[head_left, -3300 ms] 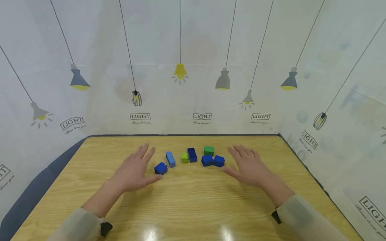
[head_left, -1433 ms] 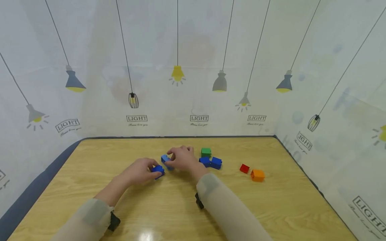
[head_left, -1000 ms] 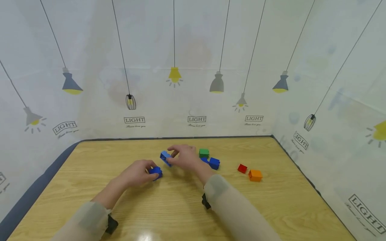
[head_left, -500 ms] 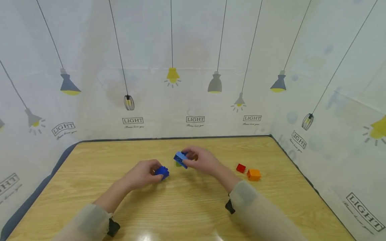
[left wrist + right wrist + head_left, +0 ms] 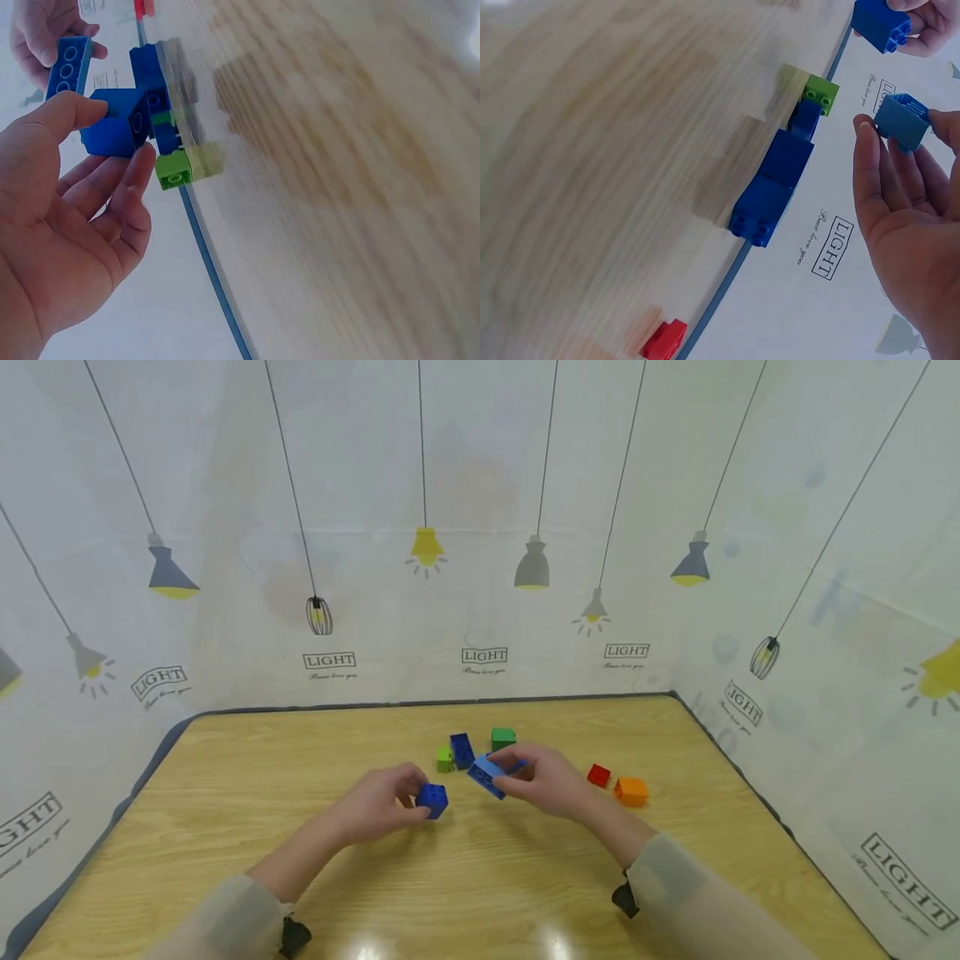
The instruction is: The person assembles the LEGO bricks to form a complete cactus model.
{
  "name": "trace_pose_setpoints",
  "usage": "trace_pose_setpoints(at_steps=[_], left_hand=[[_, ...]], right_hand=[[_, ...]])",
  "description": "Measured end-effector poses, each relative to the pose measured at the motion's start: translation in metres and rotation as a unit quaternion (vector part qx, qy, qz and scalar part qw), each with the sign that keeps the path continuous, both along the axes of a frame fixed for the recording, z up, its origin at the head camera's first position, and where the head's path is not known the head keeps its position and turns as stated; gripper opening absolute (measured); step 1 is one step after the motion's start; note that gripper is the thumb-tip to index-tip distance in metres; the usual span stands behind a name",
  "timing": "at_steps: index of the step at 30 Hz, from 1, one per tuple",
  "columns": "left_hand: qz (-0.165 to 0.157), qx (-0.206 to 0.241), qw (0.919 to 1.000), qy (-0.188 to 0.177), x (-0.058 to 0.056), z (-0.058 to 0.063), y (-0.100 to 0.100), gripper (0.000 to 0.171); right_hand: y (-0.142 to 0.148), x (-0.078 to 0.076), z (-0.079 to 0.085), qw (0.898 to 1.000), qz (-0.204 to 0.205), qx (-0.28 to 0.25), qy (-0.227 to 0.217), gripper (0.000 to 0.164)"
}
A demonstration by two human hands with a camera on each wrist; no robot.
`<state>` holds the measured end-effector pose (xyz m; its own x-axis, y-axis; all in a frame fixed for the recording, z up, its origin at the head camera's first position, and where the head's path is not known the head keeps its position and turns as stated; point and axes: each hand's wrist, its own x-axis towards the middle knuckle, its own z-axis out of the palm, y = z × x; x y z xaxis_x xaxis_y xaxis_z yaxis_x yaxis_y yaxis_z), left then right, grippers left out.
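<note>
Left hand [image 5: 378, 802] pinches a royal-blue, blocky plastic brick [image 5: 432, 802] while the right hand [image 5: 546, 783] grips a light-blue, oblong plastic brick [image 5: 485, 776], the 2 held apart above a pale wood-grain surface [image 5: 465, 885]

Pale, creased walls [image 5: 480, 460] enclose a wood-grain table [image 5: 465, 893] on 3 visible sides, their surface printed with pendant lamps [image 5: 426, 547] hanging from thin dark cords [image 5: 422, 443]. The lamps appear in blue, gray and yellow, 2 of them caged. Boxed "LIGHT" labels [image 5: 483, 655], 3 across the back and 2 on each side, sit above smaller script. Faint blotches of color [image 5: 480, 485] mark the covering. A dark strip [image 5: 390, 704] borders the tabletop's far edge; 2 bright reflections [image 5: 557, 946] shine near the front.
</note>
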<state>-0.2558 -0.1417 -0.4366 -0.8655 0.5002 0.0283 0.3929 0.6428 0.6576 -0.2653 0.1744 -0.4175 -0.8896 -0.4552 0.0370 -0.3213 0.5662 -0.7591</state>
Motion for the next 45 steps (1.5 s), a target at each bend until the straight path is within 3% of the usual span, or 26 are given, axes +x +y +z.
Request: trace_pose_setpoints(at_steps=[10,22,29,36,45], left_hand=[[-0.04,0.006,0.9988,-0.026,0.008,-0.002,0.019,0.034],[-0.076,0.002,0.996,-0.046,0.016,-0.011,0.037,0.032],[-0.073,-0.021,0.9969,-0.02,0.019,-0.017,0.04,0.03],[-0.078,-0.028,0.9966,0.003,0.018,-0.02,0.04,0.032],[-0.07,-0.004,0.9972,-0.027,0.02,-0.019,0.038,0.038]], right_hand=[[0.025,0.015,-0.001,1.0,-0.015,0.015,0.001,0.036],[0.037,0.025,-0.009,1.0,0.018,0.006,0.012,0.032],[0.033,0.026,-0.01,0.999,0.016,-0.029,-0.001,0.026],[0.028,0.026,-0.009,0.999,0.023,-0.03,-0.024,0.026],[0.019,0.023,-0.01,0.998,0.043,-0.031,-0.022,0.03]])
